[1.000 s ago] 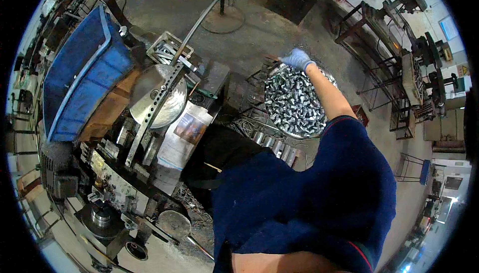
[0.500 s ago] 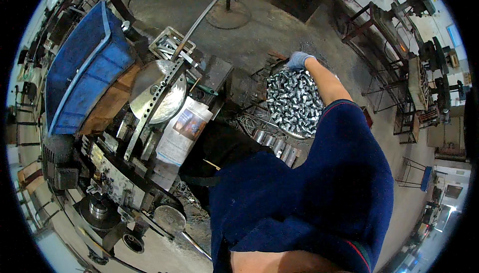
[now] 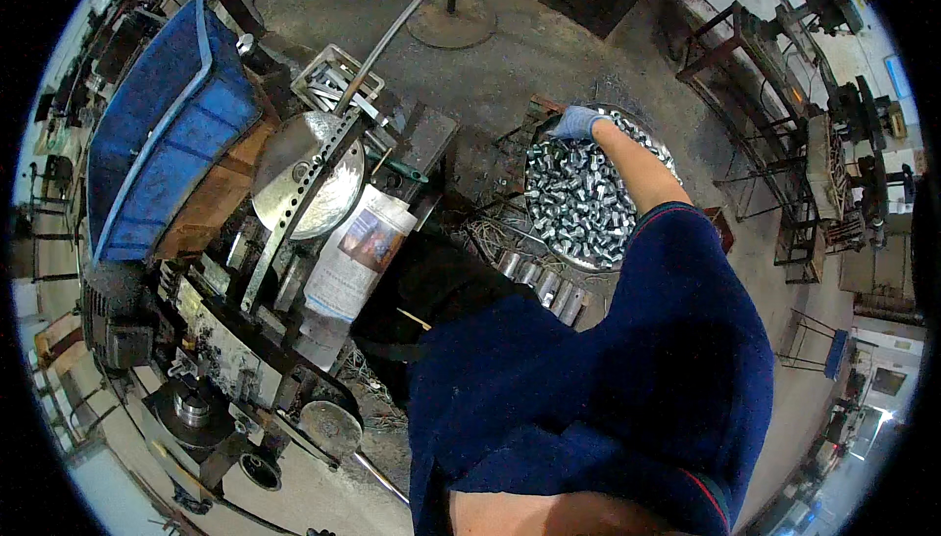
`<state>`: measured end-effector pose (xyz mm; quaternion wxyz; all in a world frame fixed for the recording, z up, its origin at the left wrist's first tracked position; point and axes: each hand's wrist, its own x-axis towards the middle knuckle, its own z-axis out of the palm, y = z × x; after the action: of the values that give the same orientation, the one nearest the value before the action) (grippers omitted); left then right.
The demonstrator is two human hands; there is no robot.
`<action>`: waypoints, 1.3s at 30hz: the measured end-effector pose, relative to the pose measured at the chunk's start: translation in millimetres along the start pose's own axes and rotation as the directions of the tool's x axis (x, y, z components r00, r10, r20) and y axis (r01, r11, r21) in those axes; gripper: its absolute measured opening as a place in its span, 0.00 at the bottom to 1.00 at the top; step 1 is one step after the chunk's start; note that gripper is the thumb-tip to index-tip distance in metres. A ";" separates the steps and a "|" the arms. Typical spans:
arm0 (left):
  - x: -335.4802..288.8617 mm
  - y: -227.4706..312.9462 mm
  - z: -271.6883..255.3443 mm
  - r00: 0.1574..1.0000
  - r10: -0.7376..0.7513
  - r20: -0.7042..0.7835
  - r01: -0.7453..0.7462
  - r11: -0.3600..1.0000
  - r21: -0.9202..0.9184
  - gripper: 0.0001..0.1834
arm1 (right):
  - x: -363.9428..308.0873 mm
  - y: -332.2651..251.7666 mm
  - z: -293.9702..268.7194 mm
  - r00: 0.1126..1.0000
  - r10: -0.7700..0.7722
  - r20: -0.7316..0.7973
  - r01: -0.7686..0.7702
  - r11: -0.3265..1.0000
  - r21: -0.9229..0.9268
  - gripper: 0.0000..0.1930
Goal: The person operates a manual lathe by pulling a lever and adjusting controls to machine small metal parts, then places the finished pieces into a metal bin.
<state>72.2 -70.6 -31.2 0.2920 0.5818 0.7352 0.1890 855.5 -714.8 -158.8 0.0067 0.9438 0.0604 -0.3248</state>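
A workshop floor is seen from above. The right hand (image 3: 578, 122), in a light blue glove, is stretched out to the far rim of a round pan (image 3: 537, 149) heaped with short shiny metal pieces (image 3: 578, 198); whether a piece is gripped cannot be made out at this distance. The arm is bare below a dark blue sleeve (image 3: 686, 340). A few similar metal cylinders (image 3: 539, 283) are lined up just beside the pan's near edge. To the left, a round perforated metal disc (image 3: 304, 178) is mounted on a machine, with a blue bin (image 3: 157, 134) beyond it. A printed paper (image 3: 353, 252) is lying against the machine.
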 end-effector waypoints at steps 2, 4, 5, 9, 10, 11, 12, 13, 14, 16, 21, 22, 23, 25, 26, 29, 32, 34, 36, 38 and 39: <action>0.3 -2.0 0.6 1.000 0.021 0.000 -0.021 1.000 0.023 0.19 | -2.1 -16.0 -3.9 0.999 0.029 0.038 -0.028 0.999 -0.021 0.31; 3.7 -2.8 1.3 0.998 0.065 0.007 -0.065 0.995 0.071 0.19 | 16.3 -10.1 12.5 0.988 -0.151 -0.028 0.150 0.987 -0.055 0.32; 7.6 -5.4 -1.8 0.996 0.088 -0.004 -0.087 0.991 0.099 0.19 | 15.3 -16.5 9.0 0.989 -0.147 -0.024 0.146 0.989 -0.020 0.31; 70.0 -56.2 -2.7 0.990 0.139 -0.001 -0.137 0.979 0.153 0.16 | 15.2 11.3 11.8 0.964 -0.073 -0.257 0.111 0.984 0.137 0.30; 44.9 -31.8 18.5 0.966 0.248 -0.078 -0.255 0.962 -0.099 0.17 | -36.7 -28.8 -26.8 0.984 0.046 -0.170 -0.020 0.988 0.150 0.28; 50.0 -43.2 -0.4 0.987 0.158 0.024 -0.157 0.987 -0.020 0.15 | -40.0 -21.4 -25.2 0.968 0.034 -0.249 0.081 0.896 0.437 0.26; 48.4 -42.3 0.2 0.980 0.197 0.021 -0.197 0.980 0.014 0.14 | -41.4 -6.0 -20.2 0.924 0.064 -0.376 0.220 0.715 0.663 0.23; 48.2 -44.2 -4.9 0.981 0.190 -0.049 -0.182 0.975 0.129 0.15 | -59.5 -17.0 -32.7 0.931 -0.102 -0.350 0.359 0.415 0.836 0.20; 35.0 -26.9 9.4 0.979 0.197 -0.058 -0.194 0.980 0.050 0.15 | -88.6 -49.2 -40.5 0.915 0.027 -0.403 0.402 0.038 0.915 0.18; 31.0 -27.0 12.7 0.980 0.162 -0.116 -0.146 0.980 0.135 0.14 | -62.5 -50.4 -44.4 0.830 -0.195 -0.523 0.535 0.012 0.845 0.12; 20.3 -24.4 14.3 0.980 0.182 -0.084 -0.177 0.983 0.056 0.13 | -116.9 -261.0 -79.8 0.614 -0.550 -0.566 0.722 0.103 0.684 0.06; 18.4 -22.4 12.0 0.976 0.206 -0.073 -0.202 0.978 0.055 0.13 | -136.8 -310.4 -87.6 0.461 -0.696 -0.551 0.850 0.167 0.500 0.06; 24.3 -39.0 6.7 0.981 0.190 -0.042 -0.192 0.980 -0.058 0.15 | -161.5 -356.4 -95.0 0.305 -0.845 -0.439 0.864 0.052 0.500 0.08; 22.4 -48.2 -1.4 0.985 0.171 0.017 -0.171 0.985 0.018 0.17 | -207.7 -441.9 -95.8 -0.023 -0.919 -0.394 0.948 -0.144 0.282 0.14; 17.1 -56.3 -6.4 0.988 0.151 0.043 -0.153 0.987 0.054 0.18 | -250.2 -478.0 -103.4 -0.157 -0.923 -0.352 0.954 -0.234 0.187 0.15; -10.4 -60.4 -9.3 0.997 0.054 0.055 -0.054 0.998 0.007 0.20 | -298.7 -569.2 -89.0 -0.463 -0.856 -0.230 0.883 -0.422 -0.206 0.21; -24.9 -85.9 -9.7 0.997 0.042 0.060 -0.034 0.992 -0.124 0.19 | -317.9 -642.5 -60.0 -0.303 -0.950 0.069 0.779 -0.289 -0.556 0.28; -33.4 -78.3 -3.5 0.998 0.047 0.033 -0.042 0.990 -0.137 0.17 | -314.7 -668.1 -45.7 -0.116 -0.964 0.240 0.742 -0.245 -0.624 0.30; -38.7 -87.6 -1.2 0.996 0.074 -0.056 -0.076 0.997 -0.029 0.18 | -306.2 -681.0 -32.2 -0.108 -0.968 0.228 0.708 -0.236 -0.666 0.29; -46.1 -86.8 -1.6 0.991 0.091 -0.103 -0.084 0.994 0.072 0.19 | -304.4 -682.6 -26.7 -0.086 -0.978 0.191 0.705 -0.195 -0.682 0.28; -46.2 -88.5 -2.2 0.992 0.084 -0.097 -0.073 0.991 0.112 0.19 | -305.2 -686.0 -23.4 -0.049 -0.982 0.184 0.733 -0.160 -0.661 0.29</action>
<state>11.9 -137.3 -74.5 0.2145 0.6150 0.7348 0.1896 550.1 -66.1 65.3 0.0581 0.6026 0.7959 0.0032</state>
